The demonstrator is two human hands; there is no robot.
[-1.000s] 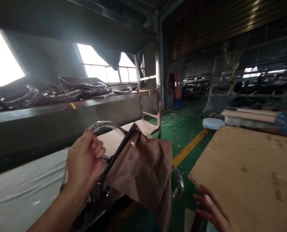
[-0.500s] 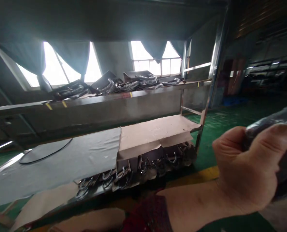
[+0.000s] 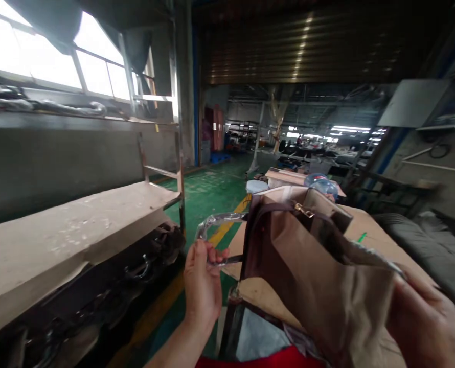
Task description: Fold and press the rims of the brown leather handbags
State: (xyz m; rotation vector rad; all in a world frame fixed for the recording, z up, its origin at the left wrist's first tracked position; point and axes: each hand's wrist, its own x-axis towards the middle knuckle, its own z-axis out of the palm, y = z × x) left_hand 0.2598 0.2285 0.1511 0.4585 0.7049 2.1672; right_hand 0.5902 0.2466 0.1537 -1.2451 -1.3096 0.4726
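Observation:
A brown handbag (image 3: 289,255), partly wrapped in brown paper (image 3: 338,291), hangs in the air in front of me over the edge of a cardboard-covered table. My left hand (image 3: 202,283) is closed on the bag's plastic-wrapped handle (image 3: 215,222) at its left side. At the lower right, my right hand (image 3: 429,327) grips the paper-covered end of the bag, and its fingers are partly hidden. The bag's gold clasp (image 3: 303,208) shows near the top.
A metal rack stands on the left, its cardboard-covered shelf (image 3: 70,230) above a lower tier of bags (image 3: 108,291) with wrapped handles. The cardboard table top (image 3: 369,230) lies behind the bag. A green floor with a yellow line (image 3: 227,225) runs ahead toward distant workbenches.
The view swung left to the rack, then back right down the aisle. The bag is now held between both hands; the right hand, open and empty before, now grips it.

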